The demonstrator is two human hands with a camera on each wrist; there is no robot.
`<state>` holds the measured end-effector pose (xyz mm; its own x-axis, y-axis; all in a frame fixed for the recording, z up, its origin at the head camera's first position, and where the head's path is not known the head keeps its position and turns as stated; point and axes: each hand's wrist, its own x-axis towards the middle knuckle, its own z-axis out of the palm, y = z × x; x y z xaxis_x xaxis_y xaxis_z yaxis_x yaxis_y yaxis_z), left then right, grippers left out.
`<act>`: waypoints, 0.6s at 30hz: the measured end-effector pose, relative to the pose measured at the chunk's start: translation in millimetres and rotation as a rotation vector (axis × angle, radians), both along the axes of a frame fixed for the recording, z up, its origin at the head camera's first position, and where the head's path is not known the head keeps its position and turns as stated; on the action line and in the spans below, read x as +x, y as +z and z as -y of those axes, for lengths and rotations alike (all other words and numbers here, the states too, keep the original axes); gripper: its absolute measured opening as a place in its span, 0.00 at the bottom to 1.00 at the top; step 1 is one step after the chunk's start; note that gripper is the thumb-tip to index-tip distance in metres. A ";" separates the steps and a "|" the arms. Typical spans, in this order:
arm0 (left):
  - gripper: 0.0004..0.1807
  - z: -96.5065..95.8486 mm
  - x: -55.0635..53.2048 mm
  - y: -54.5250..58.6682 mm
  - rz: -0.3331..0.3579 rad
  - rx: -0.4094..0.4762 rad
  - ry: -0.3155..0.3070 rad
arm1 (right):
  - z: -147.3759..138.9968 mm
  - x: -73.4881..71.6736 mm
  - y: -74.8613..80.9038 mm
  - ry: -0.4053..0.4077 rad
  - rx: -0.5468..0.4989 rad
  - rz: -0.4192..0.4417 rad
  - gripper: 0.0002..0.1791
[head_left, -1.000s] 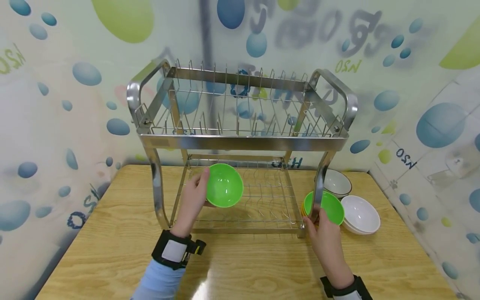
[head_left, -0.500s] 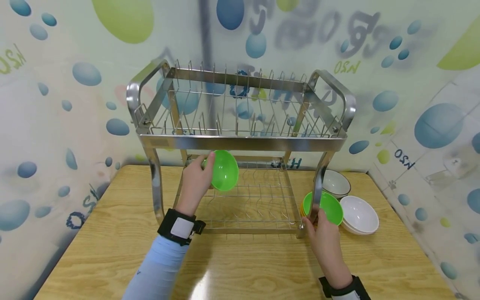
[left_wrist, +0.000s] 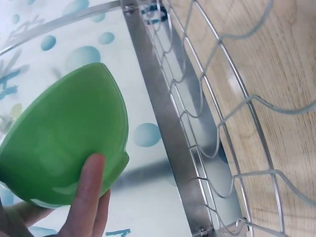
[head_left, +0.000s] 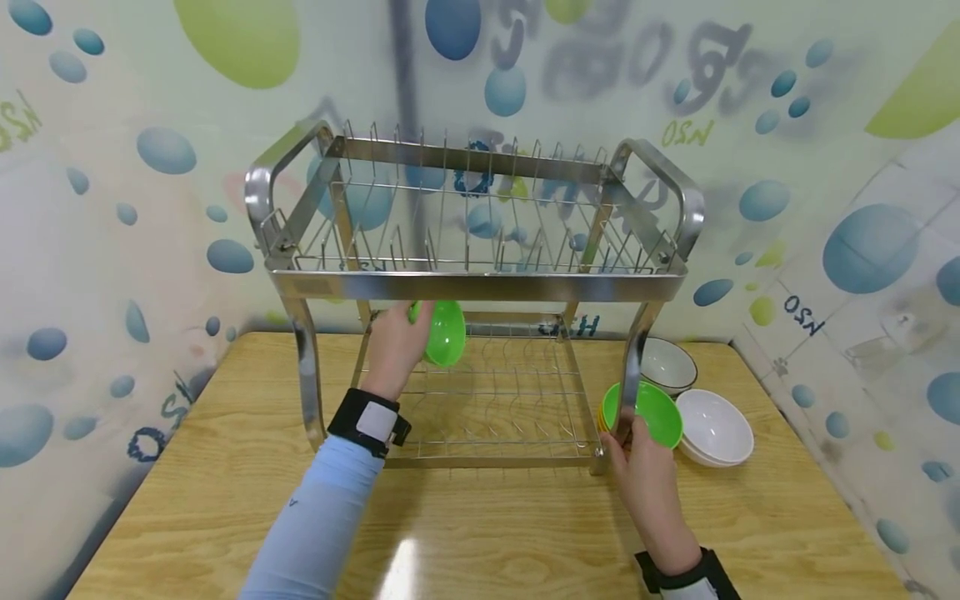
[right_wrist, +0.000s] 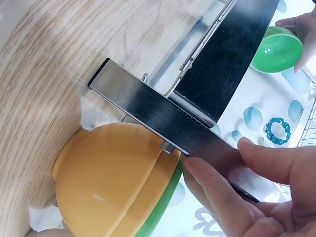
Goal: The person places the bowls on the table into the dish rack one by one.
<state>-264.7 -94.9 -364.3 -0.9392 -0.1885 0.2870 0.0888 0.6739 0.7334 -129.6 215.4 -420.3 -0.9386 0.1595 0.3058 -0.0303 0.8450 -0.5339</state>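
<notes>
My left hand grips a green bowl on its left side, between the two tiers of the metal dish rack. In the left wrist view the bowl is tilted on its side, with fingers against its outer wall, apart from the lower tier's wires. The upper tier's front bar hides part of it in the head view. My right hand pinches the rack's front right leg near its foot. Just behind that leg, a green bowl sits stacked on yellow bowls.
White bowls are stacked at the right, and a dark-rimmed white bowl stands behind them. The wooden table extends in front of the rack. A patterned wall rises close behind.
My left hand has carried the green bowl back and slightly left, deeper into the rack, turning it more onto its side. The right hand keeps its hold on the leg.
</notes>
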 end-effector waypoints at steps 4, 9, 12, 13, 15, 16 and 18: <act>0.28 2.1 -5.8 -4.4 0.005 -0.036 0.014 | 0.3 0.6 1.8 0.002 0.003 0.008 0.20; 0.34 6.1 -12.6 -11.7 0.051 -0.091 0.053 | 0.6 0.8 2.3 0.004 0.002 0.007 0.20; 0.38 7.9 -16.0 -15.5 0.086 -0.133 0.082 | 0.8 0.4 1.9 -0.003 0.008 0.005 0.20; 0.39 8.5 -17.2 -16.9 0.092 -0.146 0.092 | 0.9 0.4 2.0 -0.003 0.007 0.006 0.20; 0.40 9.4 -18.9 -19.1 0.099 -0.172 0.106 | 0.9 0.5 2.1 -0.006 0.007 0.012 0.19; 0.40 9.9 -19.6 -20.3 0.099 -0.183 0.111 | 0.9 0.4 2.0 -0.008 0.005 0.015 0.19; 0.41 11.0 -21.0 -22.5 0.087 -0.210 0.120 | 0.9 0.4 2.3 -0.008 0.002 0.019 0.19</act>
